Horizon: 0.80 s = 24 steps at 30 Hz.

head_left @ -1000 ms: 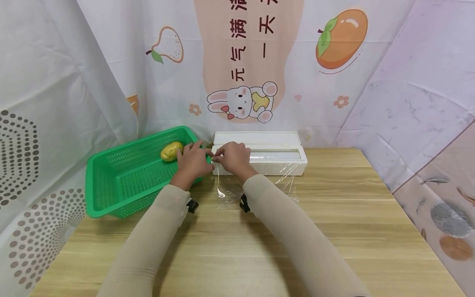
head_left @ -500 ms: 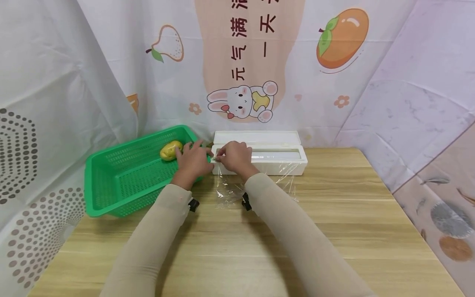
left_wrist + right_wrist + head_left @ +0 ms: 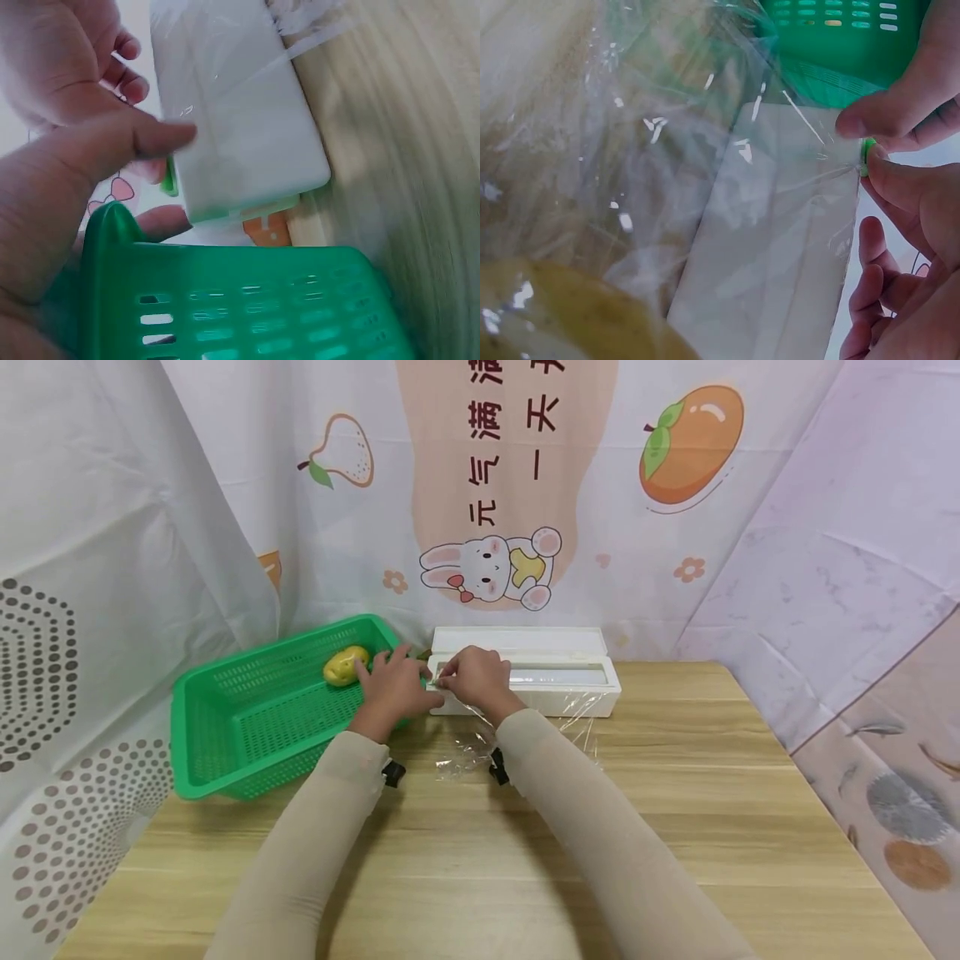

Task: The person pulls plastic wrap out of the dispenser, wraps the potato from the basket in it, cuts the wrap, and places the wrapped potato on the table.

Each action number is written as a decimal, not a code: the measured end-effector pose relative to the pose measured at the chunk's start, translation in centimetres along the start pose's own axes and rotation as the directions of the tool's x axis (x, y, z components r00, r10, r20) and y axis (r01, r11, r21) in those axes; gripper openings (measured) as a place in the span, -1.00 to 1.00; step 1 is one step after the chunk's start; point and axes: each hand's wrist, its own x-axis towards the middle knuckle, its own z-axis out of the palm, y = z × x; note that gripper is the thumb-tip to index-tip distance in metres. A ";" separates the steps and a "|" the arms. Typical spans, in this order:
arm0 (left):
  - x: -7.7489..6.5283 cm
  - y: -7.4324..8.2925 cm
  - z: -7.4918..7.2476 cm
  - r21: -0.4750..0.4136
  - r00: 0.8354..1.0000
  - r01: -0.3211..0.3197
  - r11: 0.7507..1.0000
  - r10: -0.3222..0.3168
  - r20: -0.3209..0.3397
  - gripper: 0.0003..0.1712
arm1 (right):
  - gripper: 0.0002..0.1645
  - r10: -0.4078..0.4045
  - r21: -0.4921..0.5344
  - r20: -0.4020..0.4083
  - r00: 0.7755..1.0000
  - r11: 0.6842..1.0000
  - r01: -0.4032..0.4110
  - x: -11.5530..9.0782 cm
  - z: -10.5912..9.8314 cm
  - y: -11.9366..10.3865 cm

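Note:
A white cling film box (image 3: pixel 612 697) stands at the back middle with its lid (image 3: pixel 517 641) raised. Clear cling film (image 3: pixel 652 172) hangs over its front onto the table. My right hand (image 3: pixel 480 681) pinches a small green slider (image 3: pixel 867 156) at the box's left end between thumb and forefinger. My left hand (image 3: pixel 393 689) is spread beside that end, thumb stretched over the box front, fingers loosely extended near the basket rim. In the right wrist view, a yellow rounded thing (image 3: pixel 570 315) lies lower left by the film; my right forearm seems to hide it in the head view.
To the left stands a green basket (image 3: pixel 187 735) with a yellow potato (image 3: pixel 346 666) inside, close to my left hand. A printed curtain (image 3: pixel 337 527) hangs behind the box. The wooden table (image 3: pixel 450 877) stretches in front.
My left thumb has moved right, onto the front of the box's left end. The film's left edge below has shifted and bunched. My right hand stays almost in place.

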 end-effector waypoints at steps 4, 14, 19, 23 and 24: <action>-0.1 0.1 0.1 0.005 1.000 0.000 1.000 0.000 -0.003 -0.35 | -0.89 0.015 0.007 0.007 1.000 1.000 -0.015 0.0 -0.1 0.0; -0.1 0.3 1.0 0.025 0.995 0.014 1.000 -0.011 -0.101 -0.45 | -0.86 0.000 -0.004 0.033 0.999 1.000 0.000 0.0 -0.5 -0.2; 0.1 0.4 1.1 0.034 0.994 0.016 0.999 -0.012 -0.106 -0.46 | -0.84 -0.019 -0.046 0.034 0.999 0.999 0.020 0.1 -0.8 -0.1; 0.1 0.4 1.1 0.056 0.994 0.025 0.998 -0.019 -0.106 -0.45 | -0.86 -0.035 -0.075 0.049 0.998 0.996 0.039 0.1 -1.1 0.2; 0.1 0.4 1.1 0.062 0.994 0.029 0.998 -0.022 -0.105 -0.45 | -0.86 -0.038 -0.079 0.054 0.998 0.996 0.042 0.0 -1.2 0.3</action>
